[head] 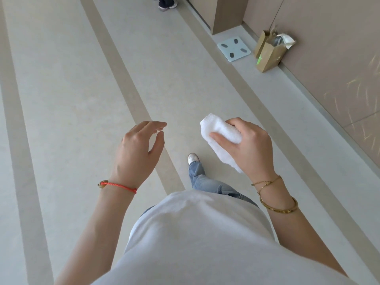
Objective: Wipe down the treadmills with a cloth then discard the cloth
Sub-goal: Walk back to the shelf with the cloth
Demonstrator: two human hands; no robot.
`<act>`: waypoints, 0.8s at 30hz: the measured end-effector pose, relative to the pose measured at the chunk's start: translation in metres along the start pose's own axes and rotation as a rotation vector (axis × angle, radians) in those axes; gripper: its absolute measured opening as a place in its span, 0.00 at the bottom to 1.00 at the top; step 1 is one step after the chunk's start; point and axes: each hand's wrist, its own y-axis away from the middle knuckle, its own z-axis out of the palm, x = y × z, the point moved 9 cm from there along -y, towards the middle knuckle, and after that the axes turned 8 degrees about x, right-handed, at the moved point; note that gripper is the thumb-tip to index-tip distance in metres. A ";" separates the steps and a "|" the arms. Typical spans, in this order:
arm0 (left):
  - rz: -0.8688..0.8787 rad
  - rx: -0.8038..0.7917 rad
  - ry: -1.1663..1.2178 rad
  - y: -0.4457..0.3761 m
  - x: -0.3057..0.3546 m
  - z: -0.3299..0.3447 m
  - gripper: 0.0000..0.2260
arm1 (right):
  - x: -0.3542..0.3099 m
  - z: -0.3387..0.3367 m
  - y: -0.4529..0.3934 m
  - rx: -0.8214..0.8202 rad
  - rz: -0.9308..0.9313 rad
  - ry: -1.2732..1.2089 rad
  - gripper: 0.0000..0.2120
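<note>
**Carrying a folded cloth across a gym floor**

Seen from above, a person in a pale shirt and blue jeans is in mid-stride on a grey floor (pixel 61 83) marked with long tan stripes. Their right hand (pixel 244 145) grips a folded white cloth (pixel 221 138), thumb pressed across its top and fingers curled behind it; the cloth is held in front of the body, off to the right. Their left hand (pixel 139 147) is empty, its fingers loosely spread and slightly bent, hovering apart from the cloth.

No treadmill is in view. Against the right-hand wall stand a pale bathroom scale (pixel 234 49) and, just beside it, a brown paper bag (pixel 270 55) with things poking out of it; whether it serves for rubbish is hard to tell. Another person's feet (pixel 167 3) show at the top edge.

Judging by this, the cloth is in transit: either on the way to a machine or on the way to be thrown out. The next move calls for finding that destination, with the grip kept firm meanwhile.
</note>
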 end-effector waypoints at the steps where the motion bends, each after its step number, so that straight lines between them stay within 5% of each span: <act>1: -0.004 0.008 0.001 -0.023 -0.003 0.006 0.10 | 0.004 0.009 -0.025 0.004 -0.011 0.000 0.21; 24: -0.010 0.070 0.011 -0.491 -0.129 0.116 0.10 | 0.063 0.242 -0.463 -0.011 -0.057 -0.026 0.21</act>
